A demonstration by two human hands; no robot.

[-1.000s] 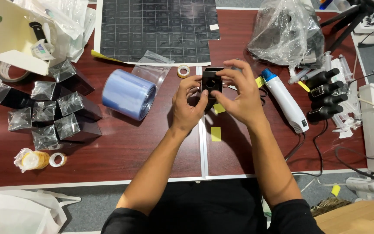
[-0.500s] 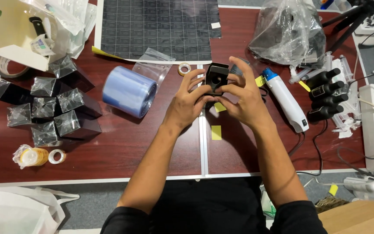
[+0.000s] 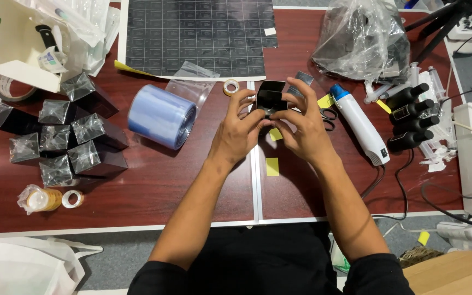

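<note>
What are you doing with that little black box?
Both hands hold a small black box above the red-brown table. The left hand and right hand pinch it from each side. More black boxes wrapped in clear film sit at the left, next to a blue roll of film.

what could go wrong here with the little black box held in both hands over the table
1. The small black box is pinched only by fingertips of the left hand and right hand, so the grip might slip and drop it on the table.
2. The scissors lie close beside the right hand and could be knocked.
3. The heat gun cord trails near the right forearm and may snag.
</note>
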